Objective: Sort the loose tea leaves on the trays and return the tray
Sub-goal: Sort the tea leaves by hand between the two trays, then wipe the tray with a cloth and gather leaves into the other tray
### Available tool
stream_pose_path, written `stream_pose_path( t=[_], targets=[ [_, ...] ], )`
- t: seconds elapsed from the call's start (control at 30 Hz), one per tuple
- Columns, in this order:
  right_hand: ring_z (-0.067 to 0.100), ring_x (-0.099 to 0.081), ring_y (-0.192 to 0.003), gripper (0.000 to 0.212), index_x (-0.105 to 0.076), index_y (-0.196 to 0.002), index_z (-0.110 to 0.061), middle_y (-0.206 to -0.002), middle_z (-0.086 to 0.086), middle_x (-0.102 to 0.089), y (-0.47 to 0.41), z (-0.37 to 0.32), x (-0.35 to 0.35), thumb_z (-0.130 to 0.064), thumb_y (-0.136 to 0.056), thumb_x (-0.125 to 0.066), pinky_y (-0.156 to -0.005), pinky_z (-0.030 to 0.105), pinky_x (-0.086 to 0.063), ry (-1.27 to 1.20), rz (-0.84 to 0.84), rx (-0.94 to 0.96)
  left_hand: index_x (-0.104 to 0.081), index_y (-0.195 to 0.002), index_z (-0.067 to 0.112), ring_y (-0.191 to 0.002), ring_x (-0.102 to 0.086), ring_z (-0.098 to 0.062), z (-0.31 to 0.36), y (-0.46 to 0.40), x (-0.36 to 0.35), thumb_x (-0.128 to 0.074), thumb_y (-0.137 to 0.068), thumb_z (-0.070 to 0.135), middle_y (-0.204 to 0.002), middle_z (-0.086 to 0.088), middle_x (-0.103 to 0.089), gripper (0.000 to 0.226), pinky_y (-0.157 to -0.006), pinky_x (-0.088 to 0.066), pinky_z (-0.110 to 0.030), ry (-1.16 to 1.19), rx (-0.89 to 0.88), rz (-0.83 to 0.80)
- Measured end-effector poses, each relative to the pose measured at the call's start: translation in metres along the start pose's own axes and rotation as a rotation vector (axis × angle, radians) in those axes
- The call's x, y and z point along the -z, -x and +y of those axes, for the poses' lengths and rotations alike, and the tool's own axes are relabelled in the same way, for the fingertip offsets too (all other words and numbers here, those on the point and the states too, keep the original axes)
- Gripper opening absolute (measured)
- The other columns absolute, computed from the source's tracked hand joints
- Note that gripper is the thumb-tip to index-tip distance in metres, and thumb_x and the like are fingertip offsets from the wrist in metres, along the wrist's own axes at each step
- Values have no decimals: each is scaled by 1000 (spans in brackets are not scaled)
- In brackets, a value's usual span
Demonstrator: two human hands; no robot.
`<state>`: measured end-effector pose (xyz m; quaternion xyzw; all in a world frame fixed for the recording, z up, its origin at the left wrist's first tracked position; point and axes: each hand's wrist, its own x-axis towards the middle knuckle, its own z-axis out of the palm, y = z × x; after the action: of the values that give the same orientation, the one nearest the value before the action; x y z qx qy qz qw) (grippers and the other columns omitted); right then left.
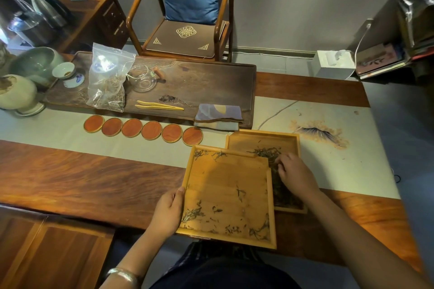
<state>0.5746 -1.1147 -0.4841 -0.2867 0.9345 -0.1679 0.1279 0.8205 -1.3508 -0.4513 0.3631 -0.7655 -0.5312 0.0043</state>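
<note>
Your left hand (168,212) grips the near bamboo tray (227,197), mostly cleared, overlapping the far tray (263,141) on the counter (94,176). Your right hand's fingers (280,163) pick through its tea leaves (267,152); sorting unfinished, tray unreturned.

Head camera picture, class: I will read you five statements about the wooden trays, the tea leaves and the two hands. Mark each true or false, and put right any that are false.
1. The left hand grips the left edge of the nearer square wooden tray. True.
2. The right hand rests on the dark loose tea leaves in the farther wooden tray. True.
3. Eight round reddish wooden coasters lie in a row. False: six.
4. The clear plastic bag of tea stands on the cushioned chair. False: it stands on the dark wooden tea board.
5. The nearer tray overlaps the farther one. True.
</note>
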Motion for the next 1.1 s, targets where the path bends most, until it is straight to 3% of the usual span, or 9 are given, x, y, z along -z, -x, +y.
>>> stream_pose_path(
  t=[0.3,0.4,0.53,0.7,0.8,0.87,1.0,1.1],
  targets=[
    [11,-54,-84,13,-59,-102,-20,-95,-6,-55,-19,-21,23,-24,-94,-51,-65,23,-45,-109,107,57,-46,-61,9,-54,-45,-21,5,-10,-4,-33,-103,27,-57,-11,-45,47,-58,-37,-31,14,1,-19],
    [10,-52,-89,17,-60,-107,-18,-100,-4,-56,-50,-53,35,-25,-93,-53,-71,25,-47,-143,115,152,-43,-60,8,-53,-44,-23,11,-15,-8,-33,-103,24,-56,-13,-42,47,-58,-37,-36,28,-20,-17],
    [14,-52,-96,21,-59,-109,-19,-108,0,-54,-95,-96,38,-31,-92,-55,-76,29,-49,-71,50,276,-52,-73,-10,-67,-55,-40,23,-24,-12,-32,-104,20,-69,-28,-56,48,-69,-46,-51,114,-11,-35],
    [23,-48,-110,27,-58,-110,-15,-119,7,-49,-145,-130,21,-32,-89,-59,-85,35,-47,25,-92,374,-52,-67,11,-64,-53,-22,31,-38,-12,-33,-104,23,-65,-5,-55,43,-66,-44,-40,48,-8,-22],
    [31,-41,-126,35,-57,-113,-14,-141,12,-37,-169,-139,5,-35,-86,-63,-96,42,-44,107,-146,391,-47,-61,16,-55,-48,-11,28,-43,-11,-34,-103,22,-55,7,-50,45,-57,-39,-34,111,26,-51],
    [34,-35,-132,38,-56,-112,-14,-151,14,-25,-181,-142,-5,-39,-85,-64,-101,46,-42,157,-181,411,-45,-63,15,-56,-44,-11,25,-45,-11,-33,-104,21,-57,5,-45,43,-58,-36,-30,134,17,-60],
    [38,-27,-138,44,-52,-113,-17,-156,16,-16,-196,-146,-21,-44,-81,-67,-108,47,-33,177,-285,451,-41,-58,25,-45,-43,1,19,-47,-9,-31,-104,19,-44,14,-46,48,-50,-33,-13,126,7,-67],
    [40,-31,-133,51,-46,-119,-15,-148,22,-29,-200,-148,-30,-43,-81,-67,-107,47,-30,237,-298,467,-41,-57,25,-41,-43,2,17,-48,-8,-30,-104,17,-41,15,-48,50,-47,-31,-9,134,34,-73]
  ],
)
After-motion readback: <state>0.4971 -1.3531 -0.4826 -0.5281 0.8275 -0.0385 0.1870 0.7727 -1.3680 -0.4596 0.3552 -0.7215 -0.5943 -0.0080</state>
